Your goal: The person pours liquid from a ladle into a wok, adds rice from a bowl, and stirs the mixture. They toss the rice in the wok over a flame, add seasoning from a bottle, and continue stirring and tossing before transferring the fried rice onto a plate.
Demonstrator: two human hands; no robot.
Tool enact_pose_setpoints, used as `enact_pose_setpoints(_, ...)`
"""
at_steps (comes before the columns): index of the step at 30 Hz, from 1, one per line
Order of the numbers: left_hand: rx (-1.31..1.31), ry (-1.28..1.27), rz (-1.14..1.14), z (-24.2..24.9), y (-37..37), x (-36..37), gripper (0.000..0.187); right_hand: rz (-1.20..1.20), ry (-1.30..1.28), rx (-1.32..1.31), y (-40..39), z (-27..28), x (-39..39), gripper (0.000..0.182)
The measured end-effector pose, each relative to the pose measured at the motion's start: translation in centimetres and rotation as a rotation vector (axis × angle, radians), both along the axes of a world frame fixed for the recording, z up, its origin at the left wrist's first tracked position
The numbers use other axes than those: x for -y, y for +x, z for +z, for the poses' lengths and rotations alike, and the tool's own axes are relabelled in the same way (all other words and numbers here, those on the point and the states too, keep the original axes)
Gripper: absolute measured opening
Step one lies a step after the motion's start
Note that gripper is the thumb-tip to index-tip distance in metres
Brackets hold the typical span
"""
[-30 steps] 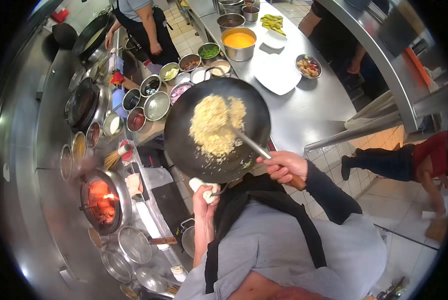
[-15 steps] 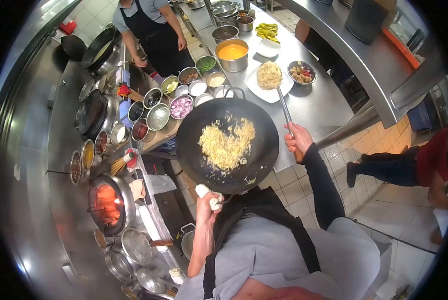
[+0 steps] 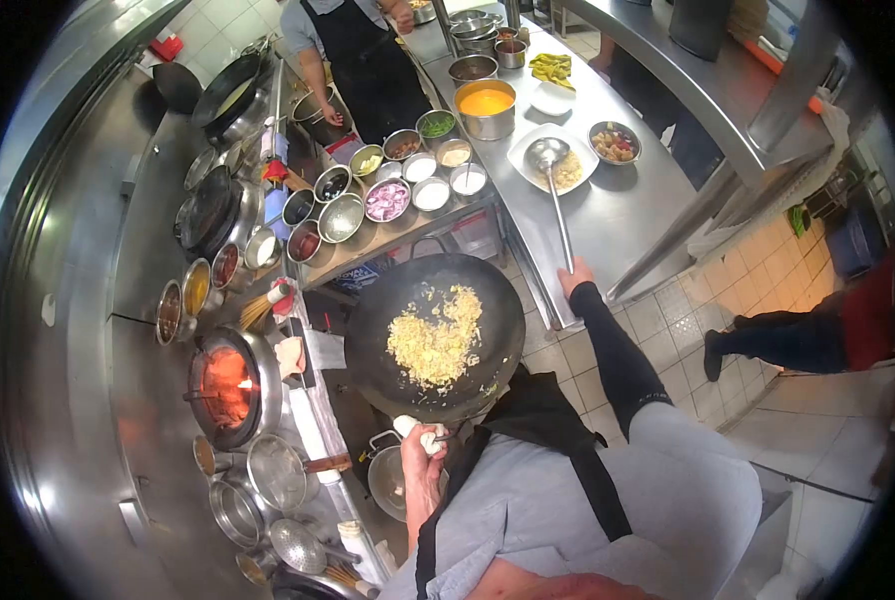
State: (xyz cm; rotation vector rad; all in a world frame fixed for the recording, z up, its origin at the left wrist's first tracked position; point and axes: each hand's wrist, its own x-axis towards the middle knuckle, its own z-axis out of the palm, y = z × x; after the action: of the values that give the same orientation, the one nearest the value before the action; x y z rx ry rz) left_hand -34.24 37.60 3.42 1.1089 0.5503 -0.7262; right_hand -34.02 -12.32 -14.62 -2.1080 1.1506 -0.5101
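My left hand (image 3: 426, 450) is wrapped round the cloth-covered handle of a black wok (image 3: 500, 350), held in front of my apron. A heap of egg fried rice (image 3: 436, 340) lies in the middle of the wok. On the right, my right hand (image 3: 574, 277) grips the end of a long metal ladle (image 3: 560, 220). The ladle's bowl, bare metal on the visible side, is over a white square plate (image 3: 585, 150) on the steel counter. Some rice (image 3: 568, 173) lies on that plate beside the bowl.
A lit burner (image 3: 228, 388) glows on the left stove. Ingredient bowls (image 3: 388, 200) crowd the shelf beyond the wok. A pot of orange liquid (image 3: 486, 105) and a mixed-food bowl (image 3: 615, 143) flank the plate. One person (image 3: 363, 70) stands ahead, another (image 3: 798, 335) at right.
The ladle's bowl, earlier hidden by a mound of rice, now shows metal, with less rice visible on the plate. The wok has moved down and left in view, and the camera view has shifted.
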Motion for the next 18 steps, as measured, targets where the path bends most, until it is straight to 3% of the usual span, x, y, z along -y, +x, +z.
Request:
enact_pose_setpoints(1,-0.004,-0.008,0.017,-0.4,-0.7,-0.5,0.016,0.111,0.026,0.022,0.0,-1.7,1.4,0.05)
enact_pose_setpoints(2,-0.021,-0.039,0.022,-0.6,-1.4,-1.0,0.016,-0.012,-0.033,-0.139,0.0,2.6,0.3,0.054)
enact_pose_setpoints(5,-0.059,-0.122,0.046,-1.8,-2.6,-2.4,0.016,0.013,-0.086,-0.257,-0.4,10.2,-0.6,0.052)
enact_pose_setpoints(9,-0.072,-0.22,0.046,-2.9,-4.1,-3.5,0.016,0.12,-0.332,-0.032,-4.7,14.8,-2.6,0.057)
enact_pose_setpoints(12,-0.108,-0.253,0.052,-2.8,-4.3,-3.4,0.017,0.271,-0.353,0.134,-9.7,18.7,-6.8,0.053)
enact_pose_setpoints(15,-0.114,-0.373,0.072,-3.3,-4.2,-3.0,0.017,0.468,-0.372,0.284,-14.4,17.8,-9.9,0.051)
enact_pose_setpoints(18,-0.168,-0.504,0.087,-2.0,-4.1,-2.2,0.017,0.728,-0.264,-0.003,-18.3,17.7,-11.6,0.05)
